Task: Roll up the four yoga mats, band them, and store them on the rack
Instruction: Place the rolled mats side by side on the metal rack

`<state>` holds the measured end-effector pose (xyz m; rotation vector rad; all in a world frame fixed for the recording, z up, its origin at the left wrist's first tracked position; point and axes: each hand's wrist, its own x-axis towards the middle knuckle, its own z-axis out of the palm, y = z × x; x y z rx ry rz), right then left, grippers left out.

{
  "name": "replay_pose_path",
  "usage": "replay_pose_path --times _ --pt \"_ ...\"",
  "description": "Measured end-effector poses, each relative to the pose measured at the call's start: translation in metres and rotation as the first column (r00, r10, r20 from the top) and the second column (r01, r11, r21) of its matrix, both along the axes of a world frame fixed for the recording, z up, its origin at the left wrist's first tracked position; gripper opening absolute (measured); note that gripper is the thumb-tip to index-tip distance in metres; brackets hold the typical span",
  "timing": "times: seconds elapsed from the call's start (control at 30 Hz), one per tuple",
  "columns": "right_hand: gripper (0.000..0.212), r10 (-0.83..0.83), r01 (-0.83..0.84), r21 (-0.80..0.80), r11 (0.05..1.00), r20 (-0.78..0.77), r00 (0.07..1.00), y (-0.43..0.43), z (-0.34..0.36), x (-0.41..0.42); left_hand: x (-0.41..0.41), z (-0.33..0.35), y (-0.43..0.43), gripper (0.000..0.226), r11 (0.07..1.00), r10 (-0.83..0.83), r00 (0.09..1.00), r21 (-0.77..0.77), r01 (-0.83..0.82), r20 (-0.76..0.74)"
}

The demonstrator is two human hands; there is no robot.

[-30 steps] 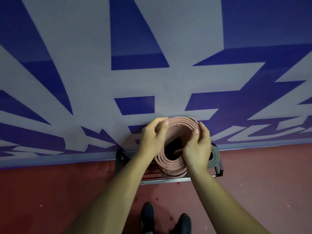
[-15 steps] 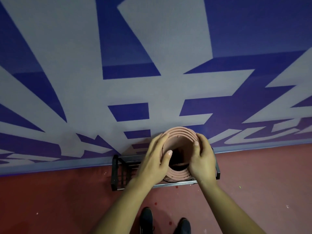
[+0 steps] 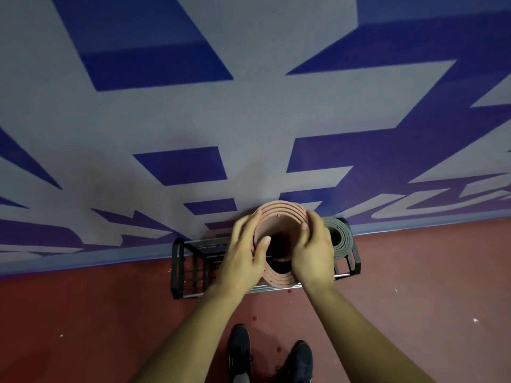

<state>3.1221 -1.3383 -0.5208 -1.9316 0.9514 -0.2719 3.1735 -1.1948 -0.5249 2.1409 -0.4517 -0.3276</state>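
Note:
A rolled pink yoga mat [image 3: 279, 219] stands on end in the black wire rack [image 3: 177, 268], seen from above with its spiral end facing me. My left hand [image 3: 243, 258] grips its left side, thumb hooked over the rim. My right hand [image 3: 313, 252] grips its right side, fingers over the top edge. A rolled grey-green yoga mat [image 3: 341, 234] stands upright in the rack just right of the pink one. No band is visible on either mat.
The rack stands against a wall [image 3: 249, 120] painted grey with blue shapes. Its left compartments [image 3: 199, 266] hold nothing. The red floor [image 3: 83, 313] stretches to both sides. My black shoes [image 3: 240, 352] stand just in front of the rack.
The pink mat has sunk lower into the rack with both hands still on it. The view has shifted, and the grey-green mat shows more fully on the right.

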Motion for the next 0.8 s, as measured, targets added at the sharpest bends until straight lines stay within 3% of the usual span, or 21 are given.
replay_pose_path --times 0.2,0.4,0.57,0.8 --pt "0.038 0.024 -0.024 -0.021 0.999 0.034 0.999 0.013 0.008 0.003 0.001 0.005 0.009 0.047 0.998 0.059 0.997 -0.018 -0.058 0.046" --pt "0.039 0.052 -0.054 0.037 0.998 0.064 0.997 -0.001 0.012 -0.004 0.002 0.004 0.007 0.053 0.997 0.066 0.998 -0.041 -0.067 -0.019" --pt "0.026 0.076 -0.079 0.062 0.995 0.049 0.996 -0.005 0.004 0.001 0.004 -0.007 0.005 0.058 0.994 0.111 0.993 0.001 -0.111 -0.029" --pt "0.042 0.086 -0.086 0.012 0.996 -0.032 0.996 -0.002 -0.008 0.016 0.01 -0.016 0.004 0.051 0.99 0.138 0.99 0.03 -0.137 -0.026"
